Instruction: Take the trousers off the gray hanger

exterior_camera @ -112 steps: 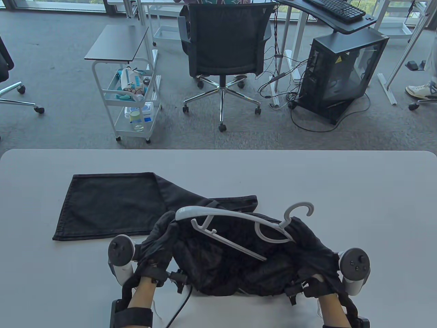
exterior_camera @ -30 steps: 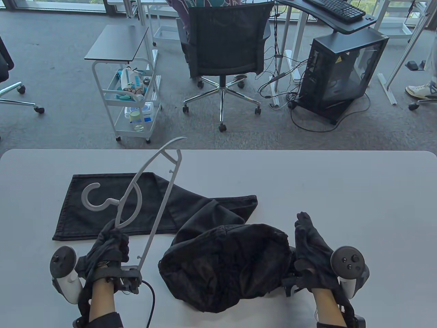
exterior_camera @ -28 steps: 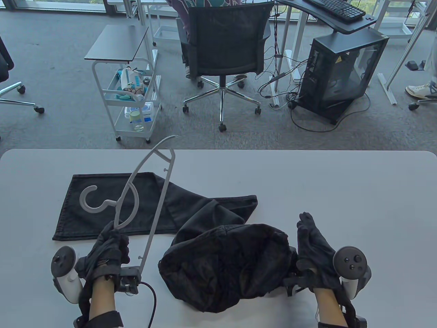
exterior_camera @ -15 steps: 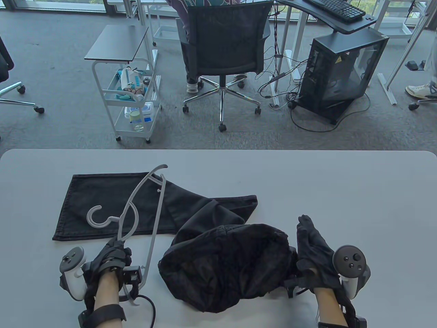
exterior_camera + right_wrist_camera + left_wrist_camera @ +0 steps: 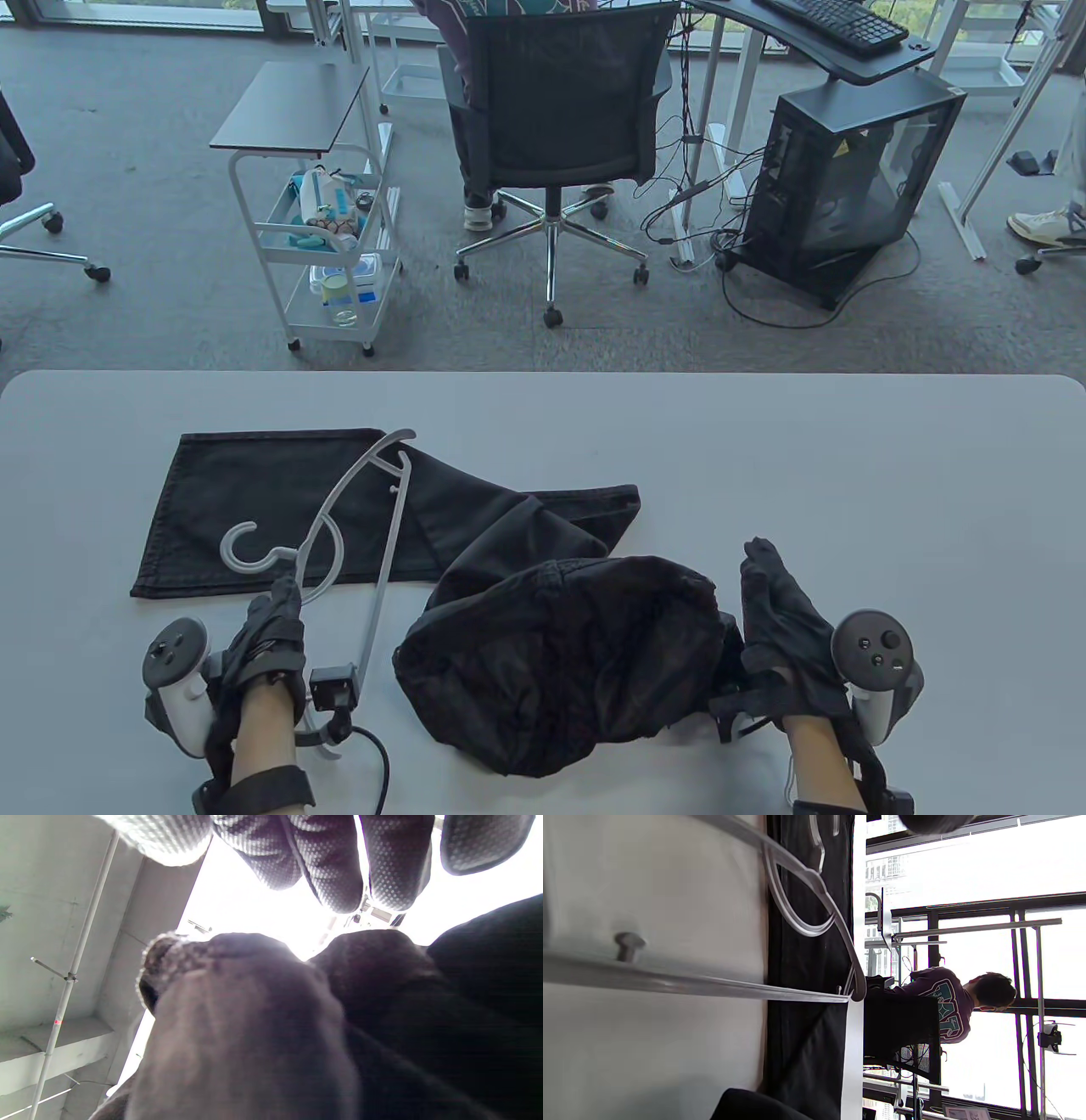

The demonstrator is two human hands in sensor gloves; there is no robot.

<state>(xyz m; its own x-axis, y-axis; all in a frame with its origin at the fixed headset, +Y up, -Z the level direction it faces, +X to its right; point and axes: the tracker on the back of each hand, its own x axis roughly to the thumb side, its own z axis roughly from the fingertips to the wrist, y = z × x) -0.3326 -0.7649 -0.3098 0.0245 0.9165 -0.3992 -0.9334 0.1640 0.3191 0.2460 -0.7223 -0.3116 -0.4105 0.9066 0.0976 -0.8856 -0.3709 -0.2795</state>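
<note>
The black trousers (image 5: 560, 654) lie on the white table (image 5: 764, 441), the waist part bunched near the front and one leg spread flat to the left (image 5: 280, 501). The gray hanger (image 5: 386, 543) is free of them and lies flat, partly on that leg, its hook pointing left. My left hand (image 5: 284, 594) rests over the hanger's curved arm with its fingers stretched out. In the left wrist view the hanger (image 5: 814, 882) lies on the table and the leg (image 5: 806, 1035). My right hand (image 5: 764, 569) is open beside the bunch's right edge. The right wrist view shows its fingers (image 5: 331, 866) above dark cloth (image 5: 254, 1035).
A black cable (image 5: 377, 764) curls by my left wrist at the table's front edge. Beyond the far edge stand an office chair (image 5: 560, 110) with a person seated, a white cart (image 5: 331, 246) and a computer tower (image 5: 848, 187).
My left hand has lowered the hanger from tilted up in the air to flat on the table and trouser leg, and its fingers have loosened. My right hand has stayed put.
</note>
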